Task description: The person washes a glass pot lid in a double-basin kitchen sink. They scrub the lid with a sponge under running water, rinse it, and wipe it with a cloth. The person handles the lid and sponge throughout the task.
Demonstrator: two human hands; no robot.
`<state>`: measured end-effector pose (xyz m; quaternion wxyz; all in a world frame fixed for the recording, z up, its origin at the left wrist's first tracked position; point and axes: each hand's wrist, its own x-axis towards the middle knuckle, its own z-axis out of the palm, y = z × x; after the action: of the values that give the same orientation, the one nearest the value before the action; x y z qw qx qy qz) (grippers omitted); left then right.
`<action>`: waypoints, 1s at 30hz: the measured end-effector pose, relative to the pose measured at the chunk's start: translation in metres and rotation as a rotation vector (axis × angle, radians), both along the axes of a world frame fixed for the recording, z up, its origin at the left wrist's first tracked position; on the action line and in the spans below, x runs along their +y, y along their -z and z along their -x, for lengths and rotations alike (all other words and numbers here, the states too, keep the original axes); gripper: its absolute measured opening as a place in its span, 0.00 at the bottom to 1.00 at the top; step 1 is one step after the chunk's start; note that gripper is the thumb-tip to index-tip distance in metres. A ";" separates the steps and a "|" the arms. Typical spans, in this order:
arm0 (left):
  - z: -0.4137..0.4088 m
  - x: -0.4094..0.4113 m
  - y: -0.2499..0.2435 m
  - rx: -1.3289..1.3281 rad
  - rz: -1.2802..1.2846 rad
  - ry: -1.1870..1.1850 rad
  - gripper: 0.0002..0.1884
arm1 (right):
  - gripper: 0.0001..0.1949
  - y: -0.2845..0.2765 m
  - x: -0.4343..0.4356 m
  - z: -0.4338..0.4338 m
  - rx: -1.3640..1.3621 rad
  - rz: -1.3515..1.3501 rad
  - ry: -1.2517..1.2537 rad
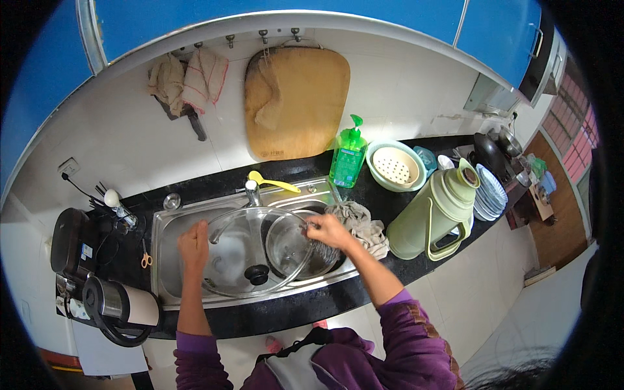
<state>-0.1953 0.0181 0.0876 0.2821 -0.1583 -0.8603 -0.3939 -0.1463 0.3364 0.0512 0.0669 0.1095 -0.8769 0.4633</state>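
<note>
Over the steel double sink I hold a round clear glass pot lid, tilted, with a black knob. My left hand grips its left rim. The fingers of my right hand close on the rim at the right. Just below that hand is a grey wire scouring pad; whether the hand touches it I cannot tell. A metal pot stands in the right basin, partly seen through the glass. The chrome faucet rises behind the lid.
A yellow spoon and green soap bottle are behind the sink. To the right are a grey rag, a colander in a basin, a green thermos flask and stacked plates. An electric kettle and scissors lie left.
</note>
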 end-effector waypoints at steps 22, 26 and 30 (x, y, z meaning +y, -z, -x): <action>-0.006 0.036 -0.034 -0.163 0.157 0.025 0.24 | 0.10 -0.097 -0.029 0.026 0.087 -0.477 -0.224; -0.004 0.056 -0.036 -0.035 0.203 -0.095 0.24 | 0.11 -0.106 -0.036 0.027 0.171 -0.558 -0.232; -0.002 0.061 -0.032 0.022 0.276 -0.081 0.23 | 0.10 -0.116 -0.077 0.050 0.356 -0.692 -0.349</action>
<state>-0.1934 0.0789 0.1194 0.2830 -0.1650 -0.9088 -0.2583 -0.1959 0.2597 0.1672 0.0972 0.3504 -0.9238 0.1200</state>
